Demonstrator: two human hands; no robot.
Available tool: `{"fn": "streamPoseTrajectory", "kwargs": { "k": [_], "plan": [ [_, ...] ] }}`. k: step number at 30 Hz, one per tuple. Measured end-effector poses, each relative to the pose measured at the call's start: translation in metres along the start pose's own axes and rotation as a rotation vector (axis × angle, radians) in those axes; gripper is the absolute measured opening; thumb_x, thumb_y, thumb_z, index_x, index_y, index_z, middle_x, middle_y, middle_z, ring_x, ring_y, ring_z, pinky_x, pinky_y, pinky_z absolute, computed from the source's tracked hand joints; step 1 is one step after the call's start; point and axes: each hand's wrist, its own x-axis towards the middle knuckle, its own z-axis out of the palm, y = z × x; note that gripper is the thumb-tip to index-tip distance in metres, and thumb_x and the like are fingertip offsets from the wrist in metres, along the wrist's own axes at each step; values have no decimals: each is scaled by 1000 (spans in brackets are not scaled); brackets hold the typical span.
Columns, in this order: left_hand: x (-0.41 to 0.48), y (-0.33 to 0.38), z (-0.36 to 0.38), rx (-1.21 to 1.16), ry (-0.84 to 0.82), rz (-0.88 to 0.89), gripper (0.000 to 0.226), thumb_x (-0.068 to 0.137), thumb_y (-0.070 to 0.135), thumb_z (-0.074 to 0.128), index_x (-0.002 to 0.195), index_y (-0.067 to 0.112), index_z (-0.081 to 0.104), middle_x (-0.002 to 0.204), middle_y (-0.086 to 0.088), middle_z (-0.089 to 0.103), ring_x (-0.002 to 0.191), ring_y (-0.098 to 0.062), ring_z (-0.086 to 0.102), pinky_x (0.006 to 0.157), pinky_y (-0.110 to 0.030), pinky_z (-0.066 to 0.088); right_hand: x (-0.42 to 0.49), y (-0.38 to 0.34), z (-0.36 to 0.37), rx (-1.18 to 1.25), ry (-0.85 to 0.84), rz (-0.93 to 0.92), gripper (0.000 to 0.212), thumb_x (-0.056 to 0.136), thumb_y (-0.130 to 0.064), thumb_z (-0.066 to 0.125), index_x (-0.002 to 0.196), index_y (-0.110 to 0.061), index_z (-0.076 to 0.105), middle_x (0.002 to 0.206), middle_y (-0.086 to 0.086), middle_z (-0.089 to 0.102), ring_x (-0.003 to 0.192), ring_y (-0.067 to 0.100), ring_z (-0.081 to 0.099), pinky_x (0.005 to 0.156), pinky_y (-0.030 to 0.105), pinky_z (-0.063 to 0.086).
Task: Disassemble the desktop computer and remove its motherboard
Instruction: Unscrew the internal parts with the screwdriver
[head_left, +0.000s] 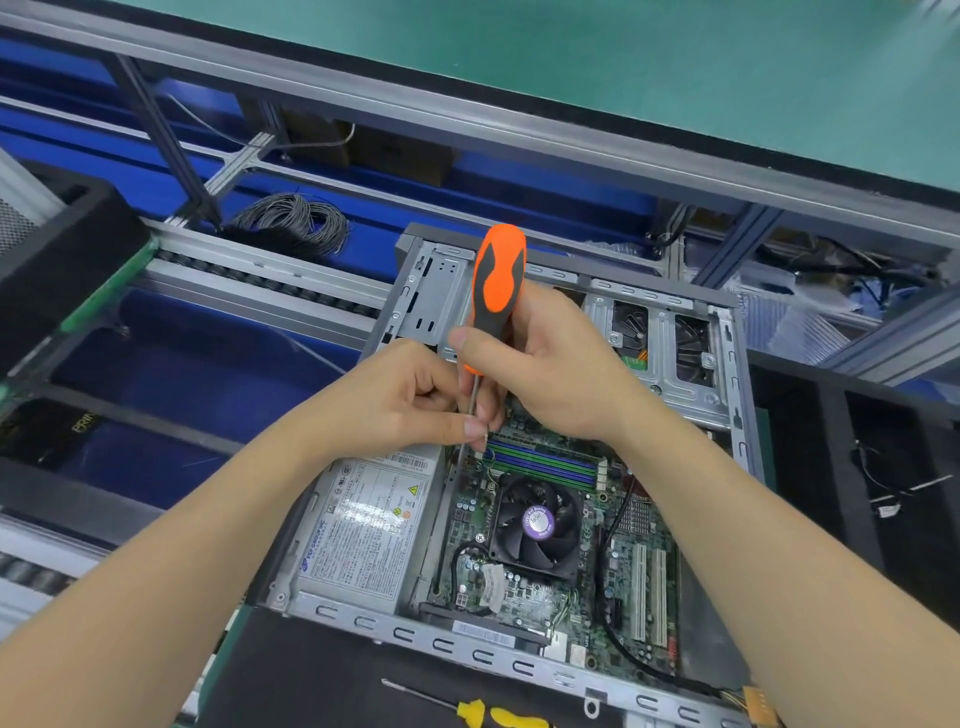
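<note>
**While the tip hunts for a screw, the board is at risk**

Because our right hand (524, 358) is wrapped round the orange handle of the screwdriver (497, 280) and our left hand (410, 400) pinches its thin shaft lower down, the tip reaches the seam between the power supply (363, 525) and the motherboard (582, 592), just beside the memory slots (543, 460). That motherboard lies flat inside the open case (441, 645) on the dark surface (311, 675), with the fan (537, 525) and black cables (605, 597) on it, so we judge it not yet free.

We see three dangers. If the tip is not seated squarely, a hard turn could make it skate across the board and scratch tracks or chip the slots. A loosened screw could drop under the board or into the power supply, since we cannot tell whether our fingers guard it. Our left fingers sit close to the tip, so a slip could jab them. A yellow screwdriver (498, 716) lies near the front edge, where an elbow could knock it off.
</note>
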Motion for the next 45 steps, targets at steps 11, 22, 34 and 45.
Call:
{"fn": "streamPoseTrajectory", "kwargs": {
  "k": [11, 22, 34, 45],
  "plan": [
    [-6, 10, -4, -79, -66, -5, 15, 80, 23, 84, 86, 14, 73, 75, -42, 56, 71, -64, 52, 64, -59, 45, 1, -30, -19, 3, -438, -91, 15, 101, -5, 64, 100, 9, 60, 82, 6, 69, 70, 35, 71, 67, 42, 61],
    [-41, 42, 9, -117, -75, -98, 30, 83, 47, 83, 61, 31, 70, 93, -10, 78, 101, -24, 75, 88, -29, 56, -10, -71, -23, -117, -755, -135, 17, 96, -1, 71, 106, 9, 64, 92, 28, 71, 82, 42, 72, 80, 46, 58],
    [-74, 49, 41, -212, 120, -73, 28, 83, 52, 80, 81, 24, 78, 58, -21, 41, 49, -17, 20, 50, -29, 18, -49, -158, 39, -1031, 71, 32, 47, 91, -65, 59, 89, -18, 59, 83, 0, 43, 77, 26, 46, 62, 33, 34],
    [-74, 43, 17, -119, -66, -70, 33, 91, 29, 73, 65, 18, 57, 75, -11, 67, 59, -6, 56, 52, -31, 29, -48, -174, 69, -1122, 79, 191, 35, 92, -16, 61, 68, -15, 34, 68, 3, 38, 56, 25, 37, 49, 30, 25]
  ]
}}
